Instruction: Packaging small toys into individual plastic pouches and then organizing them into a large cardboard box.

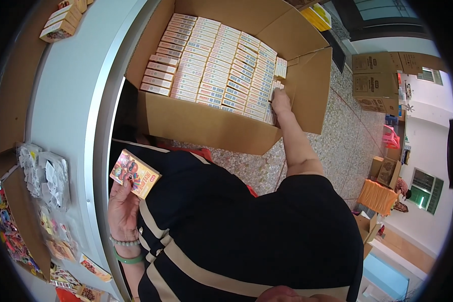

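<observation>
Pinched between thumb and fingers, one small printed box (135, 174) is in my left hand (124, 209), left of centre in the frame, by the dark shirt (246, 226). I judge that holding it near its lower edge leaves most of the picture side uncovered. My right hand (282, 102), right of upper centre, reaches down into the big carton (206, 123); its fingertips are hidden against the boxes, so from my end I cannot tell how far they are spread or whether they have hold of one. That carton's flaps (311, 90) are folded out, probably to give the arm room. Inside, packed boxes (211, 65) stand in tight rows, narrow sides up, presumably to save space. At lower left, near clear bags (53, 178) on the grey table (80, 90), another carton (32, 236) holds colourful packets (7, 221), too small to tell apart.
</observation>
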`<state>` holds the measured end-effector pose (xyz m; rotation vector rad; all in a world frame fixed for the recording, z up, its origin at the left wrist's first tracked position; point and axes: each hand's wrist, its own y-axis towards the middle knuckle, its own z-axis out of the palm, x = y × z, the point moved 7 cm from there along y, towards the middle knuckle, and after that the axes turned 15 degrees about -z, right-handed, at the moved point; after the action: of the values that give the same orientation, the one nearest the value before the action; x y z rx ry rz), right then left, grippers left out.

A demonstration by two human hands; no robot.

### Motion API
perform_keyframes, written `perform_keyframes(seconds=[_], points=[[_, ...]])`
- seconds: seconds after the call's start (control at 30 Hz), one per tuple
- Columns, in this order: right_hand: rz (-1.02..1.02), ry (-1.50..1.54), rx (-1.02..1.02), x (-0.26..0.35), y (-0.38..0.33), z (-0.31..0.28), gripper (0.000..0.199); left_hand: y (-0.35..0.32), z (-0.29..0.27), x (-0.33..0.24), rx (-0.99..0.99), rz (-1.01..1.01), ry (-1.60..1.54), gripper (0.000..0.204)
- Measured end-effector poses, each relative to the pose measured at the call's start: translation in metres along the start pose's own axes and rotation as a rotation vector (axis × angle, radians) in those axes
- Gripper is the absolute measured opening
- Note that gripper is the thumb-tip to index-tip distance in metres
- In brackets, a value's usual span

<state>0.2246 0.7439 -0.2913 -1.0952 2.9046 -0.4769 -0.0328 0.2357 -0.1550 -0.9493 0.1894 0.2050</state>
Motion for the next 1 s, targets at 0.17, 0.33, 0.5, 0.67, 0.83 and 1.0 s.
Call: perform_keyframes(seconds=[0.17,0.33,0.5,0.67,0.83,1.0], points=[[0.009,0.025,0.004,0.004,0.01,-0.007,0.024,0.002,-0.002,-0.002,0.021,0.003,-0.007,0.038],[0.083,-0.06,0.127,0.026,-0.015,-0.016,0.026,-0.005,-0.012,-0.005,-0.002,0.033,-0.074,0.038],[-0.027,-0.2,0.068,0.008,-0.024,0.019,0.024,-0.004,-0.019,-0.006,0.021,0.036,-0.107,0.039],[0.035,-0.093,0.064,0.011,-0.01,0.009,0.025,-0.006,-0.023,-0.006,-0.008,0.009,-0.119,0.04],[0.134,-0.075,0.12,-0.015,0.0,0.021,0.024,-0.002,-0.017,-0.006,0.073,0.007,-0.099,0.038],[0.093,-0.131,0.099,-0.034,0.018,0.02,0.023,0.001,-0.015,-0.006,0.153,0.0,-0.093,0.035]])
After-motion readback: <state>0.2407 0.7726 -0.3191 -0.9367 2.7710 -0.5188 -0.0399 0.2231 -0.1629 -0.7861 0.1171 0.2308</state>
